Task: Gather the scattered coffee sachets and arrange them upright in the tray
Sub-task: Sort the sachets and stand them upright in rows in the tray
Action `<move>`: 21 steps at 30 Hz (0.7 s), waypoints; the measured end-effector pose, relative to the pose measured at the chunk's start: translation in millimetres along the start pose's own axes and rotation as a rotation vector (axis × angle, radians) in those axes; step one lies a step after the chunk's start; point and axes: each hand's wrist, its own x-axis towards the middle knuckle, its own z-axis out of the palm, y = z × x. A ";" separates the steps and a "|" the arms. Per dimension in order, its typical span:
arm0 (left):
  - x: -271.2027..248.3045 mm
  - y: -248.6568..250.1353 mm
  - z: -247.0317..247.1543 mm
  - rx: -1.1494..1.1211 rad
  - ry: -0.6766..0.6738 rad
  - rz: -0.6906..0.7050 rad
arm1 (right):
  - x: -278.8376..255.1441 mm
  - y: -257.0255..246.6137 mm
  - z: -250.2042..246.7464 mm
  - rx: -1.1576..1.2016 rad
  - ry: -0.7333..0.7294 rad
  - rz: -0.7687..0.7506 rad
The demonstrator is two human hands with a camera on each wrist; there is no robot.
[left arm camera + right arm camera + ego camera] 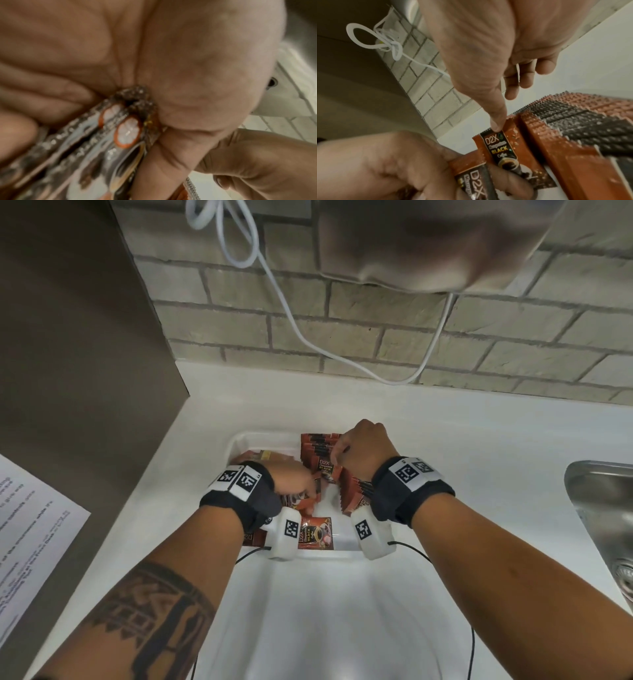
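Two hands at work over a white tray (239, 444) on a white counter (479, 440). The left hand (294, 479) was clamped on a small bundle of sachets (120, 135), pinched between thumb and curled fingers. The right hand (364, 450) steadied the front sachet (501, 146) of the upright row (582, 121) at the tray's right side, thumb tip on its top edge (the other fingers of this grip were loosely curled, and whether any pinched from behind could not be told). A loose sachet (317, 534) lay flat near the tray's front rim.

Risk, as judged: the row leaned and appeared to be held up only by that thumb, so lifting it to admit the bundle could let the sachets topple forward; the glossy bundle might also fan out and slip.

Setting: a brick-pattern wall (376, 320) with a hanging white cable (291, 309), a steel sink (599, 501) at right, a printed sheet (30, 525) at left.
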 end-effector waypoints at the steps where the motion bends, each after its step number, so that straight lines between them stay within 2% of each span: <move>1: 2.4 0.5 0.0 0.017 0.003 0.000 | 1.0 -0.8 0.5 0.011 -0.013 0.016; 10: 4.9 8.2 -3.5 0.065 -0.033 0.027 | 12.6 1.0 6.2 0.032 -0.028 0.014; 21: 8.7 6.3 -3.2 -0.096 0.005 -0.017 | 9.4 6.3 5.3 0.046 -0.003 -0.059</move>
